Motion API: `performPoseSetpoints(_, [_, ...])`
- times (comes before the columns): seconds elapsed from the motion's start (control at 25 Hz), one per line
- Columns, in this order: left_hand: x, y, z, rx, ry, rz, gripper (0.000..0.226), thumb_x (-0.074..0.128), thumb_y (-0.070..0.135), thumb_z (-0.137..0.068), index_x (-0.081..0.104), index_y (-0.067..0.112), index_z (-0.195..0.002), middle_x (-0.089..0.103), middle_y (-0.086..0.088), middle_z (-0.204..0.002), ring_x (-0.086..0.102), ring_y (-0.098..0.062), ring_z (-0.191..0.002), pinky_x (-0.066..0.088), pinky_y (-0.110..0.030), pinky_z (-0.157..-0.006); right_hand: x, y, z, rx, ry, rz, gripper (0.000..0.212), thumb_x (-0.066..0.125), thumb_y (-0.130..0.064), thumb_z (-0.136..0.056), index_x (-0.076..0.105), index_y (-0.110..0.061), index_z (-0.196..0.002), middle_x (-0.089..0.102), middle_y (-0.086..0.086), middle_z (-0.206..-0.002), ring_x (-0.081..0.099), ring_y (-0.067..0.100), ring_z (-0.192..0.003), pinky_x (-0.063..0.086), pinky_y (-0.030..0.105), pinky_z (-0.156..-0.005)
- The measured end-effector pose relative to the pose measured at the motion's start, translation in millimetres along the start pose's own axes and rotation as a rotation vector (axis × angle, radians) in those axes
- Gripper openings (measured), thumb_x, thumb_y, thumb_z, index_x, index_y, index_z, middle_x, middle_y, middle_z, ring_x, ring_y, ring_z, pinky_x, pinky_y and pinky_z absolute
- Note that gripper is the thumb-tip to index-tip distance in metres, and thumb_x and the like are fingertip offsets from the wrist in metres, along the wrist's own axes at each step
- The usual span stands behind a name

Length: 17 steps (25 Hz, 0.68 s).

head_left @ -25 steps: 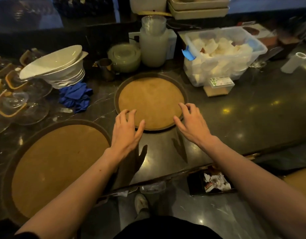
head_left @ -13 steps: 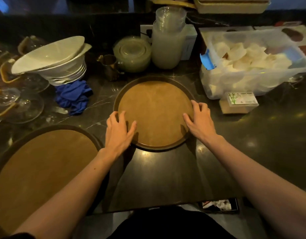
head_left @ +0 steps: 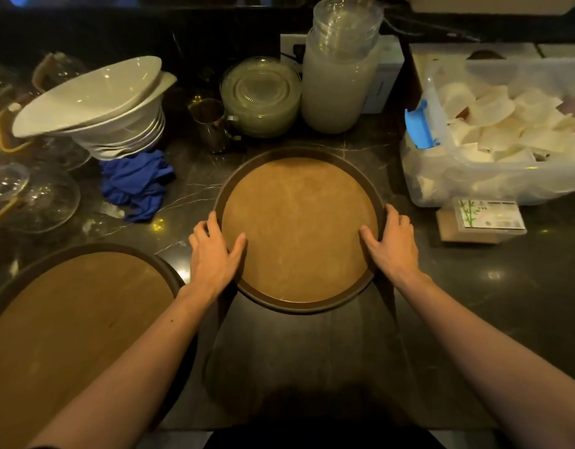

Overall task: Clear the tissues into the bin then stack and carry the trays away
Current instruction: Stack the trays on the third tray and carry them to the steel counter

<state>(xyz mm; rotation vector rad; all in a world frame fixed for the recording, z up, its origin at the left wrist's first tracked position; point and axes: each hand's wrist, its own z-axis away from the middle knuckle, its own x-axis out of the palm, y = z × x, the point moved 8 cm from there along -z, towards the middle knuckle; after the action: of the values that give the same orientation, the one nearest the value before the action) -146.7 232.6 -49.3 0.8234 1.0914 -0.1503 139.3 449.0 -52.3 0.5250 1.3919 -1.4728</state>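
A small round tray (head_left: 299, 228) with a brown cork-like face and a dark rim lies in the middle of the dark counter. My left hand (head_left: 215, 254) grips its left rim, thumb on the tray face and fingers outside the rim. Gripping the right rim the same way is my right hand (head_left: 390, 241). A larger round tray (head_left: 69, 335) of the same kind lies at the lower left, bare. No tissues lie on either tray and no bin is in view.
Behind the small tray stand stacked white bowls (head_left: 98, 105), a crumpled blue cloth (head_left: 137, 183), a metal jug (head_left: 211, 124), glass plates (head_left: 260, 95) and a tall frosted container (head_left: 338, 85). A clear tub of white paper items (head_left: 500, 131) and a small box (head_left: 480, 218) sit right; glassware (head_left: 23, 189) left.
Both hands slid from the tray's near edge outward to its left and right rims and closed on them. The view moved closer over the counter; the bin on the floor dropped out of sight.
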Motion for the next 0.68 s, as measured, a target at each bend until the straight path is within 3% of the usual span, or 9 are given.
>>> performPoseSetpoints(0.4, [8.4,-5.3,-29.2,-0.064,0.047,0.125,0.081,0.058,0.051,-0.087,0.020,0.011,-0.147,0.032,-0.015,-0.132,0.046,-0.033,-0.117,0.040,-0.038,-0.092,3.1,2.4,-13.1,0.110,0.049,-0.128,0.079,0.059,-0.056,-0.087,0.030,-0.015,-0.148,0.040,0.012,-0.140,0.046,0.031,-0.126,0.041,0.046,-0.099])
performPoseSetpoints(0.68, [-9.4,-11.9,-11.5,-0.041,0.136,0.237,0.079,0.067,0.044,-0.083,0.030,0.007,-0.143,0.035,-0.015,-0.132,0.045,-0.029,-0.117,0.034,-0.030,-0.097,-7.1,-1.2,15.7,0.082,0.103,-0.250,0.074,0.067,-0.049,-0.085,0.037,-0.014,-0.143,0.042,0.009,-0.136,0.046,0.026,-0.124,0.042,0.043,-0.102])
